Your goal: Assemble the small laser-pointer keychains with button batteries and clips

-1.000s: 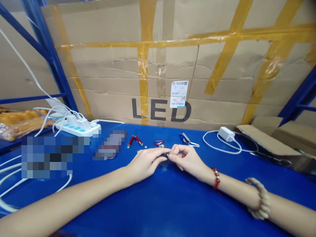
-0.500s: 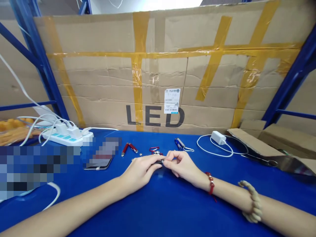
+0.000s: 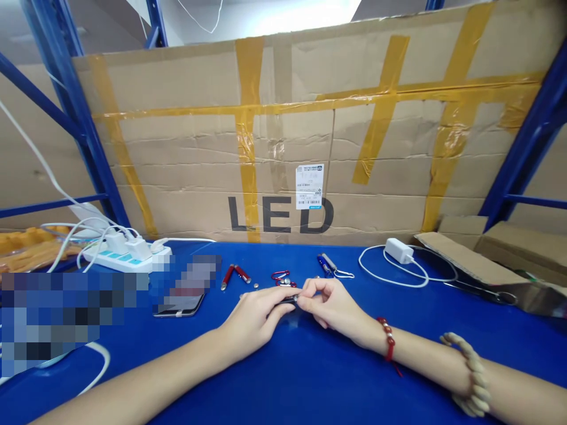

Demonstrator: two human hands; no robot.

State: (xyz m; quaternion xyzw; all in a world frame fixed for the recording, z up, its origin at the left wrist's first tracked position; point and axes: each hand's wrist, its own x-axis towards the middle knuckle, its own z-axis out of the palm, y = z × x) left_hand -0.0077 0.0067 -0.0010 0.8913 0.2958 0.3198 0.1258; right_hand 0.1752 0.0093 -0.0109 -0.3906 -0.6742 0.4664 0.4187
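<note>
My left hand [image 3: 254,310] and my right hand [image 3: 330,304] meet at the middle of the blue table [image 3: 283,378]. Together they pinch a small dark pen-like tube [image 3: 287,300], the left holding its body, the right fingertips closed on its end. Just beyond the hands lie a red tube in two pieces [image 3: 234,274], a red clip with small round cells [image 3: 283,278] and a blue tube with a wire clip [image 3: 332,267]. My right forearm wears a red bead bracelet [image 3: 388,342] and a pale bead bracelet [image 3: 472,378].
A taped cardboard box marked LED [image 3: 283,147] stands as a wall behind the table. A white power strip with plugs [image 3: 126,254] sits at the left, a phone [image 3: 179,304] beside it, a white charger with cable [image 3: 398,251] at the right, flat cardboard [image 3: 487,260] beyond.
The camera has tilted up, so the table and hands sit lower in view. Both hands keep their pinch on the dark tube with only small finger movement.
</note>
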